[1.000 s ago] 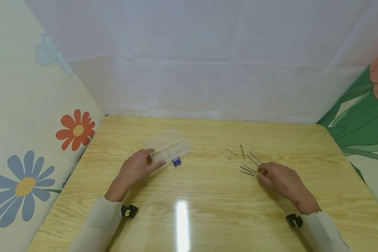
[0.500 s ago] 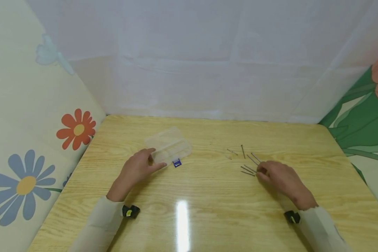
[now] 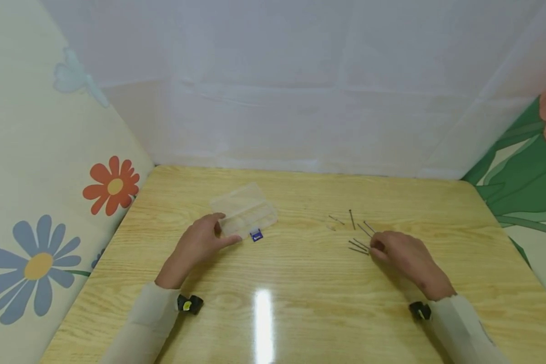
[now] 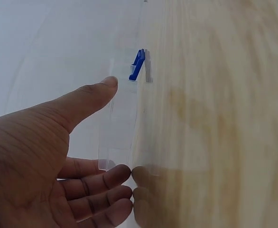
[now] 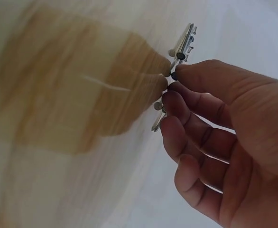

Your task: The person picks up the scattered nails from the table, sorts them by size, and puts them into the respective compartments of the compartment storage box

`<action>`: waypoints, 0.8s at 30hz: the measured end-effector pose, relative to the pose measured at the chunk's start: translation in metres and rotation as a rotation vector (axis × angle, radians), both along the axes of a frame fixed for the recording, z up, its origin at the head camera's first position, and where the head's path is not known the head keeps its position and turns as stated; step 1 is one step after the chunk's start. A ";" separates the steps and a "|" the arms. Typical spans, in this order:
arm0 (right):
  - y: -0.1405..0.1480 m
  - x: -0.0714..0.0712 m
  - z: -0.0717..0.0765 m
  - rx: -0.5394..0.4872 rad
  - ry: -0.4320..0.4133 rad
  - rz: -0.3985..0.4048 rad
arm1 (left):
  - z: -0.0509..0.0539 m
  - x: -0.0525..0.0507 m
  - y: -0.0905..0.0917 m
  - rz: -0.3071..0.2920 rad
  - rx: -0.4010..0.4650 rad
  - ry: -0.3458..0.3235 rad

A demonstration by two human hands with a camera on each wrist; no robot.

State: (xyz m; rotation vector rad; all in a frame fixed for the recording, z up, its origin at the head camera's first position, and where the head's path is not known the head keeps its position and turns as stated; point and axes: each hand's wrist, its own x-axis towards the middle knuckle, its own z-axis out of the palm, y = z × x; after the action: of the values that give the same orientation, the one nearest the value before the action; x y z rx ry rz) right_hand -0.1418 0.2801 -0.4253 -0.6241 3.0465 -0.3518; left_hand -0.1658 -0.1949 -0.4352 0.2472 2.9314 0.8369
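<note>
In the head view my left hand (image 3: 195,247) holds the left end of a clear plastic box (image 3: 250,215), thumb on the near side, fingers round the end. A blue latch (image 3: 256,235) sits on the box's near edge; the left wrist view shows this latch (image 4: 137,65) beyond my thumb. To the right, my right hand (image 3: 407,258) bends over several dark nails (image 3: 358,246) on the table. Its thumb and index fingertips pinch what appears to be a nail, whose dark head (image 5: 174,76) shows between them in the right wrist view. Fingers hide most of it.
Farther back lie a single nail (image 3: 352,219) and some thinner metal pieces (image 3: 336,220), too small to identify. The wooden table (image 3: 300,283) meets a white cloth (image 3: 300,126) behind and flowered panels (image 3: 36,151) at both sides.
My right hand has shifted very slightly left, its fingertips staying at the nails. The left hand keeps its place at the box, and the whole view has drifted a little.
</note>
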 end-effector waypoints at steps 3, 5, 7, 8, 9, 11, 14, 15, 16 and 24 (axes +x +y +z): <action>-0.001 -0.001 0.000 0.004 0.001 0.003 | 0.000 0.000 0.000 0.004 0.003 -0.007; -0.002 -0.001 -0.001 0.007 -0.001 0.003 | -0.001 -0.001 -0.001 0.005 0.006 -0.009; -0.002 -0.002 -0.001 0.010 -0.001 0.002 | -0.001 -0.001 -0.001 0.006 0.010 -0.013; -0.002 -0.002 -0.001 0.013 0.001 0.002 | -0.001 -0.001 -0.001 0.007 0.011 -0.014; -0.002 -0.002 -0.001 0.013 0.002 0.002 | 0.000 -0.002 -0.001 0.008 0.013 -0.015; -0.002 -0.003 0.000 0.014 0.003 0.005 | 0.000 -0.002 0.000 0.010 0.014 -0.017; -0.003 -0.004 0.000 0.017 -0.004 0.009 | 0.000 -0.002 0.000 0.010 0.016 -0.019; -0.003 -0.005 0.000 0.020 -0.004 0.012 | 0.000 -0.002 0.000 0.010 0.018 -0.020; -0.004 -0.005 0.001 0.023 -0.005 0.016 | 0.001 -0.002 0.000 0.011 0.020 -0.021; -0.004 -0.011 0.000 0.048 0.033 0.056 | 0.001 -0.002 0.001 0.016 0.030 -0.026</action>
State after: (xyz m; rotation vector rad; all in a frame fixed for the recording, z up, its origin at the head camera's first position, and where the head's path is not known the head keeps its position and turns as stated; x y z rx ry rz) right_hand -0.1532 0.2756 -0.4256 -0.7171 3.0508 -0.2690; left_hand -0.1678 -0.1941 -0.4344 0.2140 2.9026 0.8808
